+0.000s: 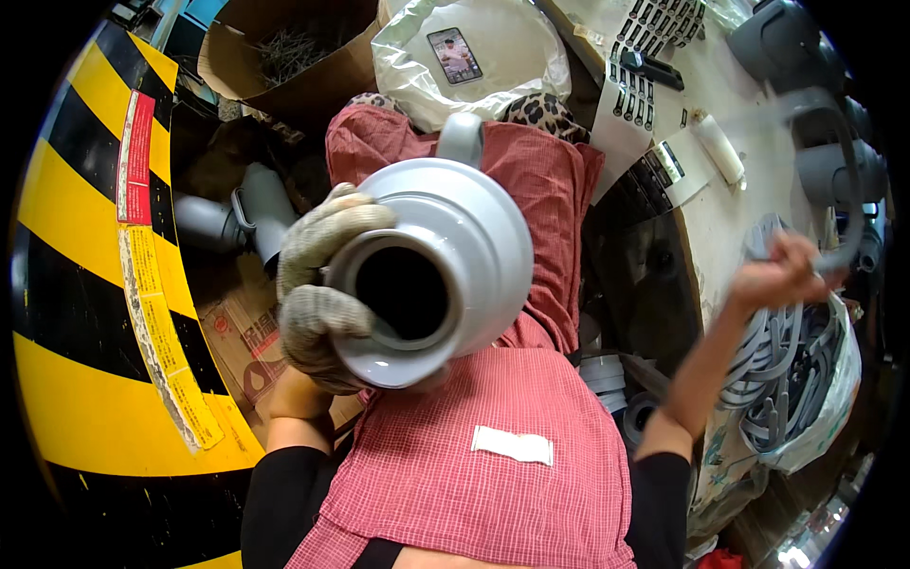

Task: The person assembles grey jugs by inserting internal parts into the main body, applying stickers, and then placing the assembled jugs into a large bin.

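My left hand, in a knitted work glove, is closed around the rim of a glossy grey plastic jug. Its round dark opening is turned up toward me, and a loop handle sticks out on the far side. Out to the right, my bare right hand is closed on one end of a curved grey plastic handle, which is blurred by motion. Just below that hand, a clear plastic bag holds many similar curved grey strips.
A yellow-black striped panel stands at left. Beyond my lap are a white-lined container with a phone on it and a cardboard box. Label sheets, a white roll and grey jugs occupy the right table.
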`<state>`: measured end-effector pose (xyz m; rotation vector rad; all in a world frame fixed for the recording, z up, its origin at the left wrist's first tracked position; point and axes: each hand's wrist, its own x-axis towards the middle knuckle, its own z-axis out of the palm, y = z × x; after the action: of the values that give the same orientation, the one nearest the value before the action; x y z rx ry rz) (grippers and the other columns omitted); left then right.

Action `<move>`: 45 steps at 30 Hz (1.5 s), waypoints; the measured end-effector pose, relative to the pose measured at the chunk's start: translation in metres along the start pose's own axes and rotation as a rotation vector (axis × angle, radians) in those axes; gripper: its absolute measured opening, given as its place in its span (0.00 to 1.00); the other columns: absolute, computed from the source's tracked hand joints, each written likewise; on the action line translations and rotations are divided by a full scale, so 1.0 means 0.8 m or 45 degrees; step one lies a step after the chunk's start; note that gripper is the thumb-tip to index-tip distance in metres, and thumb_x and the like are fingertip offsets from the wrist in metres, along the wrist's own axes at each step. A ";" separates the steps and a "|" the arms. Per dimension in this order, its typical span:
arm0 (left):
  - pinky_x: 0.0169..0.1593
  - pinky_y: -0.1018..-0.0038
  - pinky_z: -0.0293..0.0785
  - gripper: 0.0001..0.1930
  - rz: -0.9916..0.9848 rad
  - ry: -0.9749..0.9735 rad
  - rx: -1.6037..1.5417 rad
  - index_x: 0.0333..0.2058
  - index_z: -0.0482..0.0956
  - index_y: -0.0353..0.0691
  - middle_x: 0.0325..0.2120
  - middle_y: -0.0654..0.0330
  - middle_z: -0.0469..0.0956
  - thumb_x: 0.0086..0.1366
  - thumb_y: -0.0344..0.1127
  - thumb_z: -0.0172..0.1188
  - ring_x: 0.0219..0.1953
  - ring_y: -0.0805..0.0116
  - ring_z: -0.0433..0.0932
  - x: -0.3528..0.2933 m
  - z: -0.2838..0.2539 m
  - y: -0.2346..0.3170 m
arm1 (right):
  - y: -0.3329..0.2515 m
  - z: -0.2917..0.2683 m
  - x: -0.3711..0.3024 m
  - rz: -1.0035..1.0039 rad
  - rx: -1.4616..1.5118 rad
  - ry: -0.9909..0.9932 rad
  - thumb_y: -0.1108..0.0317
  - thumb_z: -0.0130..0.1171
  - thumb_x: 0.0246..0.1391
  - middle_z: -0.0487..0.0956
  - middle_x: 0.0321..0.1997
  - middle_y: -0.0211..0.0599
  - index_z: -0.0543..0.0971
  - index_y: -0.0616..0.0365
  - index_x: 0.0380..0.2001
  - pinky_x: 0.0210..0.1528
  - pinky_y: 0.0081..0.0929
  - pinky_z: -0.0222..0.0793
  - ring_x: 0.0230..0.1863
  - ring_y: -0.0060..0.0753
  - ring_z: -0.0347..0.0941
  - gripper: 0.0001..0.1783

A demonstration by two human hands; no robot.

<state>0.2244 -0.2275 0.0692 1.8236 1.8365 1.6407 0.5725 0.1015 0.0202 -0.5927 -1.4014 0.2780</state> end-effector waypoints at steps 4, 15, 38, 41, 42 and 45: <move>0.72 0.49 0.51 0.29 0.139 -0.106 0.069 0.36 0.69 0.63 0.53 0.52 0.78 0.43 0.55 0.82 0.59 0.48 0.74 -0.013 0.012 -0.019 | -0.137 0.198 -0.111 0.505 1.317 -0.486 0.71 0.45 0.72 0.65 0.25 0.29 0.46 0.47 0.77 0.11 0.18 0.57 0.10 0.16 0.55 0.36; 0.69 0.52 0.63 0.30 0.095 0.212 0.090 0.39 0.65 0.54 0.59 0.37 0.70 0.49 0.52 0.79 0.61 0.46 0.72 -0.026 0.020 -0.041 | -0.192 0.237 -0.145 0.826 1.345 -0.290 0.72 0.43 0.72 0.61 0.23 0.25 0.55 0.52 0.74 0.11 0.13 0.55 0.10 0.10 0.53 0.30; 0.42 0.78 0.75 0.37 -0.966 -0.396 -1.124 0.58 0.69 0.31 0.36 0.65 0.77 0.63 0.57 0.65 0.33 0.77 0.72 0.031 -0.001 -0.052 | -0.198 0.162 -0.167 1.357 1.239 -0.613 0.74 0.45 0.70 0.60 0.24 0.26 0.52 0.51 0.76 0.12 0.13 0.46 0.11 0.11 0.47 0.34; 0.35 0.81 0.71 0.24 -0.906 -0.290 -1.305 0.44 0.75 0.35 0.27 0.69 0.75 0.57 0.48 0.68 0.26 0.79 0.70 0.019 0.005 -0.067 | -0.178 0.144 -0.187 1.410 1.371 -0.545 0.72 0.49 0.69 0.61 0.23 0.26 0.54 0.47 0.76 0.12 0.13 0.47 0.10 0.12 0.47 0.35; 0.31 0.82 0.68 0.18 -0.829 -0.239 -1.340 0.37 0.75 0.37 0.24 0.69 0.73 0.54 0.42 0.68 0.23 0.79 0.69 0.014 0.014 -0.074 | -0.179 0.141 -0.185 1.406 1.308 -0.561 0.72 0.51 0.69 0.61 0.24 0.27 0.54 0.47 0.76 0.12 0.14 0.49 0.11 0.13 0.47 0.35; 0.24 0.83 0.61 0.10 -0.862 -0.294 -1.485 0.32 0.76 0.40 0.21 0.70 0.71 0.54 0.36 0.65 0.20 0.83 0.66 0.002 0.014 -0.087 | -0.188 0.145 -0.184 1.229 1.289 -0.581 0.73 0.51 0.68 0.61 0.24 0.27 0.54 0.48 0.76 0.13 0.15 0.48 0.12 0.13 0.49 0.36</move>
<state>0.1850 -0.1999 0.0176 0.7239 0.8355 1.5462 0.4109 -0.0729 -0.0155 -0.2956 -1.0852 1.8548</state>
